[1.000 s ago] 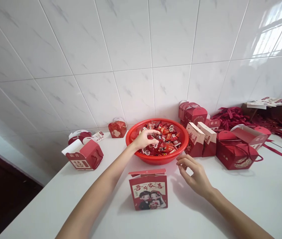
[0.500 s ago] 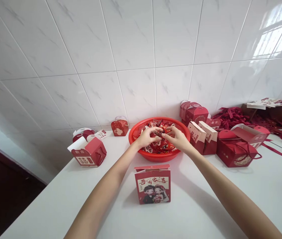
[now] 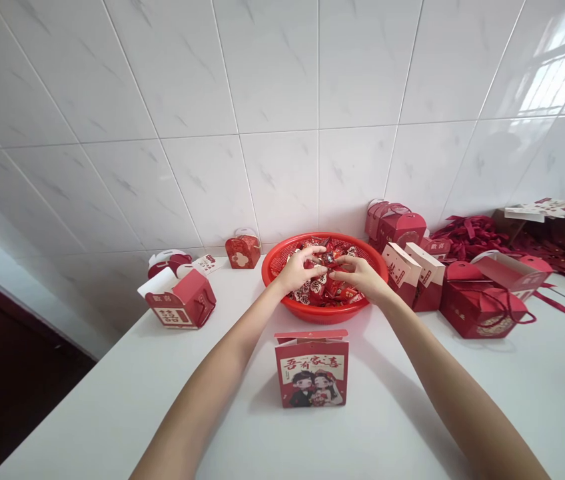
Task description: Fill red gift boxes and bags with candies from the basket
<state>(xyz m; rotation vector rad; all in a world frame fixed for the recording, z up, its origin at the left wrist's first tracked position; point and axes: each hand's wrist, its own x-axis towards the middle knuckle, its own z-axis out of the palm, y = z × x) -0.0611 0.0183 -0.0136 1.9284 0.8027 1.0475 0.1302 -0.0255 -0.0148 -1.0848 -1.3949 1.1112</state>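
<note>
Both hands reach into a round red plastic basket full of candies in red and patterned wrappers. My left hand is over the left part of the pile, its thumb and fingers curved and apart. From the right, my right hand has its fingers stretched toward the middle, spread and touching or just above the candies. Between the fingertips shows a dark shiny wrapped candy; I cannot tell whether a fingertip touches it. In front of the basket stands a red box with a cartoon couple, its top flap partly raised.
An open red box stands at left, with a small red gift box by the wall. On the right are upright red-and-cream boxes, a handled dark red box and a heap of red ribbons. A tiled wall rises behind.
My hands have moved slightly apart over the pile, and the dark candy between them shows more clearly. The view has shifted a little; the boxes stand as before.
</note>
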